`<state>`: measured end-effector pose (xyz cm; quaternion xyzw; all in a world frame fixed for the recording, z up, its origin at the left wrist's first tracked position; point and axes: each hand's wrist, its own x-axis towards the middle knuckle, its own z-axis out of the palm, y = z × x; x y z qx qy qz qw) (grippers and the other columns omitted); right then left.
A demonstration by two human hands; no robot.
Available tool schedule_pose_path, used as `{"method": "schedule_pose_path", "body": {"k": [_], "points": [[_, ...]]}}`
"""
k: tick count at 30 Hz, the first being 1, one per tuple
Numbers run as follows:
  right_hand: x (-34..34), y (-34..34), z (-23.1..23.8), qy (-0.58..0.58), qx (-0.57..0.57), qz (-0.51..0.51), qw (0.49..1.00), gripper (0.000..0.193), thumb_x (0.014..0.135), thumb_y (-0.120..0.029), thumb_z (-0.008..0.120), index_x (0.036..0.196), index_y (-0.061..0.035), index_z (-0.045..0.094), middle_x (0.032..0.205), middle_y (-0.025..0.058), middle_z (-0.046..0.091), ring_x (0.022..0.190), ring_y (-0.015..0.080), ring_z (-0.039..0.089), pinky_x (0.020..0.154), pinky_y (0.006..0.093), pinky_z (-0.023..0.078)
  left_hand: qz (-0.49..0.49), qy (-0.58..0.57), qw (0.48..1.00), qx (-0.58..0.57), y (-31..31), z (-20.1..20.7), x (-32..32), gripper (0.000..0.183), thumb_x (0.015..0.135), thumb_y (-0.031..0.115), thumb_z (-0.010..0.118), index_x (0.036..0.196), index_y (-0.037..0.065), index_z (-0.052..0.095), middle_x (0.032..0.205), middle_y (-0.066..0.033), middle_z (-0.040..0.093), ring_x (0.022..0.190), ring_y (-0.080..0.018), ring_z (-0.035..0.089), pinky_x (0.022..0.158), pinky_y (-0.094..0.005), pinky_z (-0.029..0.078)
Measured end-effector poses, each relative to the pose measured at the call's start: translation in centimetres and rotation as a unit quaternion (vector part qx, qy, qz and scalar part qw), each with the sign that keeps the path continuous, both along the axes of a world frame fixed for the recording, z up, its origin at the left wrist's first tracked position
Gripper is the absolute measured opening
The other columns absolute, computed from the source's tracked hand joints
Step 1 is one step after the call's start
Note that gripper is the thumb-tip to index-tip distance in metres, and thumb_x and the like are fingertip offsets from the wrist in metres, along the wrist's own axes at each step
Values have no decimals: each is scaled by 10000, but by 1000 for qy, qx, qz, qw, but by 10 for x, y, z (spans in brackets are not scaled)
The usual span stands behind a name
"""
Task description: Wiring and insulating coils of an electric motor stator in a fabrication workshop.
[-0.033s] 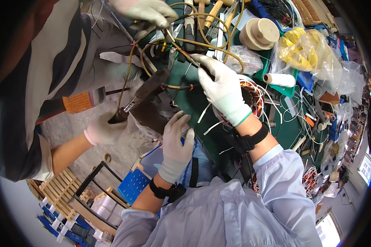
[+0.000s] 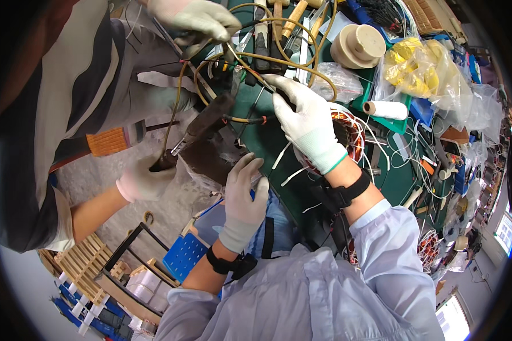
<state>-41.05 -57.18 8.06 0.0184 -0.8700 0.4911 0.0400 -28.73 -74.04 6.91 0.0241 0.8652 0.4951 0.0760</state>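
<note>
My right hand (image 2: 306, 116), in a white glove, pinches a yellow-brown sleeved cable (image 2: 249, 69) between thumb and fingers above the green bench. Below it my left hand (image 2: 246, 196), also gloved, has its fingers apart and holds nothing, near a dark block (image 2: 210, 161). Across from me, a co-worker's gloved hand (image 2: 202, 18) is at the cable's other end. The co-worker's other hand (image 2: 148, 179) grips the handle of a thick dark-brown tool (image 2: 207, 120) with a metal shank. Its narrow tip (image 2: 236, 84) points toward the cable.
A copper-wound stator (image 2: 355, 136) with white leads lies beside my right wrist. Farther back are a cream stepped cylinder (image 2: 358, 46), a white thread spool (image 2: 387, 109), yellow bags (image 2: 415, 68) and wooden-handled tools (image 2: 294, 18). A blue perforated bin (image 2: 183, 257) stands below the bench.
The co-worker's upper hand has shifted slightly to the left. Both my hands stay in place.
</note>
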Motion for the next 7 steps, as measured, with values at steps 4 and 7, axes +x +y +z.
{"method": "schedule_pose_path", "body": {"k": [4, 7], "points": [[0, -2, 1, -13, 0, 0, 1000, 319, 931, -165, 558, 1216, -75, 669, 1077, 162, 705, 997, 346, 669, 887, 419, 524, 2, 1, 1000, -2, 1, -1, 1, 362, 873, 54, 603, 1230, -5, 621, 1342, -205, 568, 1236, -358, 561, 1053, -402, 445], [-2, -1, 0, -26, -6, 2, 1000, 323, 929, -169, 566, 1221, -73, 665, 1087, 161, 705, 997, 345, 670, 889, 416, 524, 3, -3, 1000, 3, 2, -5, 0, 365, 874, 56, 609, 1235, -1, 621, 1352, -202, 564, 1245, -356, 558, 1059, -404, 442]]}}
